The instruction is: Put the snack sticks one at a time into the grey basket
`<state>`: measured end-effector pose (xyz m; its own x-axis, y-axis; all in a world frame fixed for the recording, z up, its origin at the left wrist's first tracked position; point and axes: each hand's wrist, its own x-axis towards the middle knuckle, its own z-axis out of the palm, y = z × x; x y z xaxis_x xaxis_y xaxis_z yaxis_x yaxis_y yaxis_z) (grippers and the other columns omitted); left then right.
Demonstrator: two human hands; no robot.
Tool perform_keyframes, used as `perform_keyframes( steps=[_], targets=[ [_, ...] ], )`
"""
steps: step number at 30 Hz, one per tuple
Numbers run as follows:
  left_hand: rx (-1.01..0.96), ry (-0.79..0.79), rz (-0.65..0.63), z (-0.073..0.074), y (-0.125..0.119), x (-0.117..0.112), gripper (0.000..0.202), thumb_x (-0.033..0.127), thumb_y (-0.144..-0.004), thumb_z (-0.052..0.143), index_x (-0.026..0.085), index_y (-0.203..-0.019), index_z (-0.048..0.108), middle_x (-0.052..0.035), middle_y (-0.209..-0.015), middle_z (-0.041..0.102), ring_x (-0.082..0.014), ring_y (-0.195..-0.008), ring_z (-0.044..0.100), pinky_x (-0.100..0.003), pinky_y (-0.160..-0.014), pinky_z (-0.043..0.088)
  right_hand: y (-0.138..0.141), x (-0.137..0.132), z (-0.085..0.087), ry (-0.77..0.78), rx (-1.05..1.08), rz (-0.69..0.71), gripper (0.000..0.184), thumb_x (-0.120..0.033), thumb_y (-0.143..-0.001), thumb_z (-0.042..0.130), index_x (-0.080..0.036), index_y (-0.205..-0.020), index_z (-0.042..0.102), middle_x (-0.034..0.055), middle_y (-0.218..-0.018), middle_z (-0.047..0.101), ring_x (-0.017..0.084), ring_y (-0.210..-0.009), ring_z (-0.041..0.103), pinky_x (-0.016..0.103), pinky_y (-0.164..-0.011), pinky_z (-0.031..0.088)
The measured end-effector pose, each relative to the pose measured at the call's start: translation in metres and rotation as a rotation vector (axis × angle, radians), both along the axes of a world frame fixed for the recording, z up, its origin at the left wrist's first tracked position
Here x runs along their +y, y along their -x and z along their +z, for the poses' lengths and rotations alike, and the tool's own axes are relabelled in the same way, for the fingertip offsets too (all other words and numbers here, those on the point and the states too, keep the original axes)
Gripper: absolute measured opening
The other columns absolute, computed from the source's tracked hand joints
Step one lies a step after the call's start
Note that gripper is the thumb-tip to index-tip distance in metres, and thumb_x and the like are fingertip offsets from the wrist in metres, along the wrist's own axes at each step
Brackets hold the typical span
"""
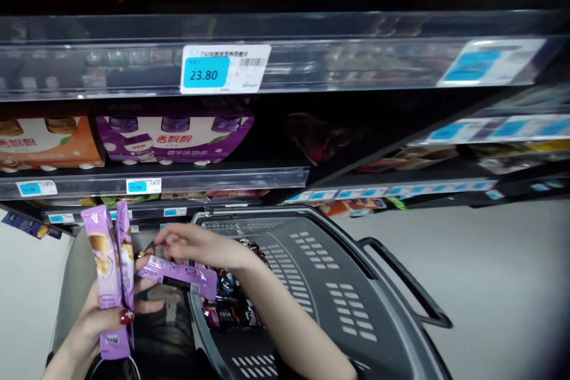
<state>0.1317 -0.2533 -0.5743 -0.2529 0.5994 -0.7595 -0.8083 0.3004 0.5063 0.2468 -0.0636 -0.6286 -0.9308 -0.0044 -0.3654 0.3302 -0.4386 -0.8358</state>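
Observation:
My left hand (109, 314), at lower left, is closed around upright purple stick packets (104, 273), its thumb pressed across their front. Another purple stick packet (191, 280) lies sideways, its left end at my left fingers and its right end over the basket's edge. My right hand (187, 243) reaches in from the right, just above that sideways packet. Its fingers are bent together near the packet's left end; what lies between the fingertips is hidden. Beneath my right forearm, several dark shiny packs (234, 309) lie in a grey shopping basket (329, 273).
Ahead are store shelves with price labels (225, 69). A purple multipack of cups (178, 133) and an orange multipack (48, 136) sit on the middle shelf. The basket has a black handle (405, 279) on its right. Pale floor (503, 273) shows at right.

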Motion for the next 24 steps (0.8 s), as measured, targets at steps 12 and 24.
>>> perform_keyframes(
  steps=[12,24],
  targets=[
    [-0.029,0.019,0.014,0.024,0.001,0.005,0.061,0.014,-0.054,0.072,0.029,-0.113,0.064,-0.0019,-0.136,0.051,-0.0431,-0.127,0.037,-0.06,-0.091,0.045,-0.037,-0.033,0.018,0.018,-0.203,-0.595,0.009,-0.022,-0.069,0.068,-0.016,-0.075,0.068,-0.001,-0.065,0.059,0.009,-0.053,0.052,0.02,-0.051,0.043],
    [-0.094,0.179,0.087,0.032,-0.001,0.017,0.048,0.019,-0.058,0.065,0.029,-0.105,0.061,-0.0025,-0.128,0.058,-0.0387,-0.117,0.05,-0.051,-0.085,0.051,-0.037,-0.04,0.014,0.178,-0.289,-0.629,0.016,-0.029,-0.067,0.07,-0.017,-0.076,0.065,-0.0033,-0.054,0.056,0.007,-0.039,0.049,0.019,-0.04,0.041]
  ],
)
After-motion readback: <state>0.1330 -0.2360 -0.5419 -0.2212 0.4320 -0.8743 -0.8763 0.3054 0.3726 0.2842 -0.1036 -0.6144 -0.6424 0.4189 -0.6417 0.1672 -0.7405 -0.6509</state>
